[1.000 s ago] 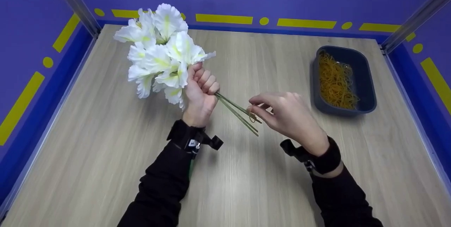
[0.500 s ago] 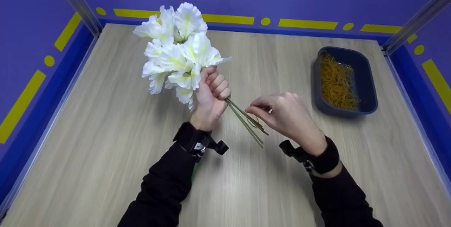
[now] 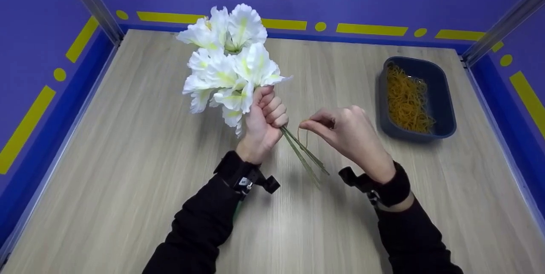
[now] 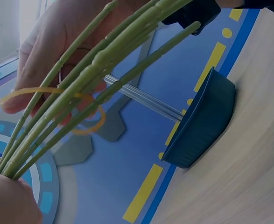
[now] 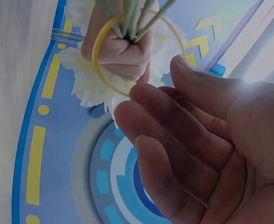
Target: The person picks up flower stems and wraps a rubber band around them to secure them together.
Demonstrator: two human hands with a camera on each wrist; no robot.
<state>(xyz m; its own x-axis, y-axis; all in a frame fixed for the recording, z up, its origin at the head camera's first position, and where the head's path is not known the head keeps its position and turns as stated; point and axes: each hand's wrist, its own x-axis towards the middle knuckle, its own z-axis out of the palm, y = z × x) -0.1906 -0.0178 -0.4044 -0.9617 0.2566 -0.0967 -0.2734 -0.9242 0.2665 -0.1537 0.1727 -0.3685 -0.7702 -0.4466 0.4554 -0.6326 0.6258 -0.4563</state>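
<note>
My left hand (image 3: 266,123) grips a bunch of artificial white flowers (image 3: 228,69) just below the blooms. Their green stems (image 4: 87,74) stick out past the fist and spread apart toward the cut ends. A yellow rubber band (image 5: 95,53) forms a loop around the stems, between the fist and the stem ends. Thumb and fingers of my right hand (image 3: 349,138) pinch the band from the right side. In the right wrist view the loop stands wide and slack around the stems, with the left fist behind it.
At the right rear of the wooden table (image 3: 170,172) stands a dark blue plastic box (image 3: 443,95) with a heap of yellow rubber bands (image 3: 406,99) in it. Blue panels (image 3: 281,4) with yellow marks close off the back and both sides.
My left hand has moved right with the flowers, and the stems now point more downward. The right hand stays nearly in place; the rubber band now sits farther up the stems, nearer the left fist.
</note>
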